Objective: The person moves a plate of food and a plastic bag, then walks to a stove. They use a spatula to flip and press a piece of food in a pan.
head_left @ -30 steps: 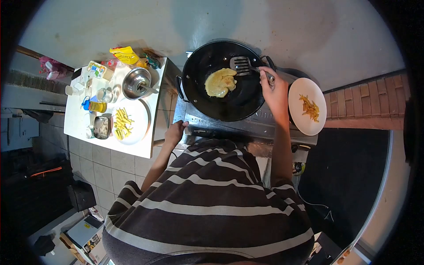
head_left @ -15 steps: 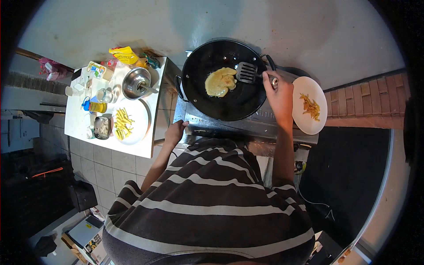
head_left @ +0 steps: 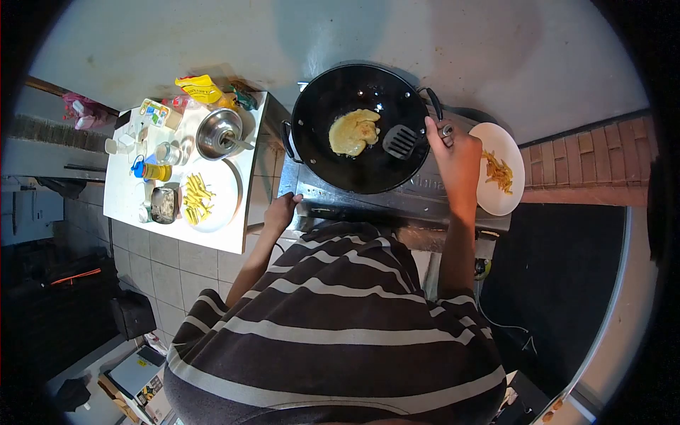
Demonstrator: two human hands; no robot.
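A black wok (head_left: 319, 159) rests on the metal stove (head_left: 340, 207), with a pale yellow piece of food (head_left: 352, 133) lying in it. My right hand (head_left: 459, 157) is closed round the handle of a slotted spatula (head_left: 401, 142). The spatula's head is inside the wok, to the right of the food and apart from it. My left hand (head_left: 282, 211) is at the stove's front left edge, its fingers curled; what they hold, if anything, is hidden. Right of the wok, a white plate (head_left: 489, 198) carries fried strips (head_left: 499, 172).
On the white table (head_left: 127, 205) at left are a plate (head_left: 228, 205) of raw strips, a metal bowl (head_left: 210, 134), an oil bottle (head_left: 157, 171), a jar (head_left: 167, 153), a dark tray (head_left: 165, 205) and a yellow bag (head_left: 199, 88). A brick ledge (head_left: 588, 166) lies at right.
My right hand and the spatula have shifted right and slightly toward me, and the spatula's head has moved away from the food. My left hand has stayed in place.
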